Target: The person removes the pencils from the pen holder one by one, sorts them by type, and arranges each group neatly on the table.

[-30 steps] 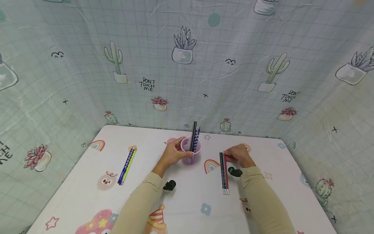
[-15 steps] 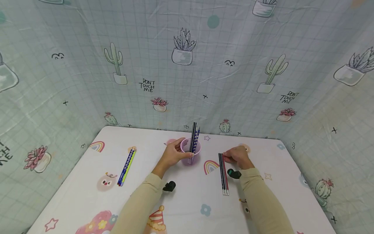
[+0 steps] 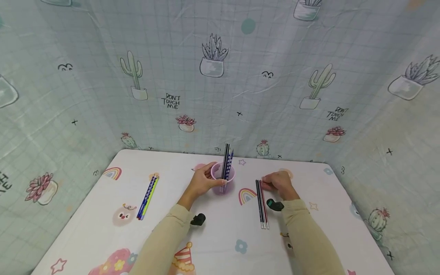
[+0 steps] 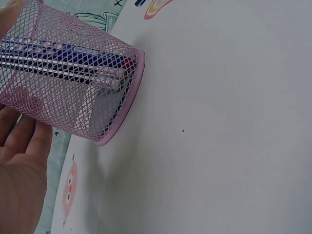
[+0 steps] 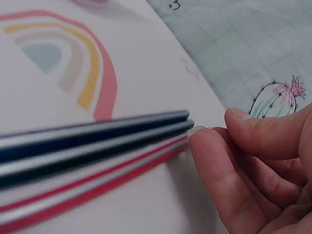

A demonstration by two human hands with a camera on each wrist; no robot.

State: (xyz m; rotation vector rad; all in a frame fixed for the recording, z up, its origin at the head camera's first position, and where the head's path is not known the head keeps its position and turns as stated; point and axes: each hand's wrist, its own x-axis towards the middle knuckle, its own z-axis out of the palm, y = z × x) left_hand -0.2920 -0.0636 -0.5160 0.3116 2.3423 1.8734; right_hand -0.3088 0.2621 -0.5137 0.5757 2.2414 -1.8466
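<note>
My left hand (image 3: 203, 181) grips a pink mesh pencil cup (image 4: 63, 92), thumb across its near side and fingers behind it. Several pencils (image 3: 227, 162), black and blue with white dots, stand in the cup and lean on its rim. In the left wrist view the cup's base is close to the tabletop. My right hand (image 3: 280, 184) is at the far ends of a small row of pencils on the table: black pencils (image 3: 259, 200) beside a red pencil (image 5: 122, 180). Its index fingertip touches the row's end by the red pencil; the thumb stays off the pencils.
Another small group of pencils (image 3: 148, 196), blue dotted and yellow-green, lies at the left of the white printed table (image 3: 220, 244). A patterned cloth (image 3: 213, 107) rises behind the table and along its sides. Dark wrist-camera pieces (image 3: 198, 219) hang below the sleeves.
The right fingertips have shifted slightly left, and the far ends of the pencils have moved left with them. The left hand and the cup hold nearly still. The head view has turned a little.
</note>
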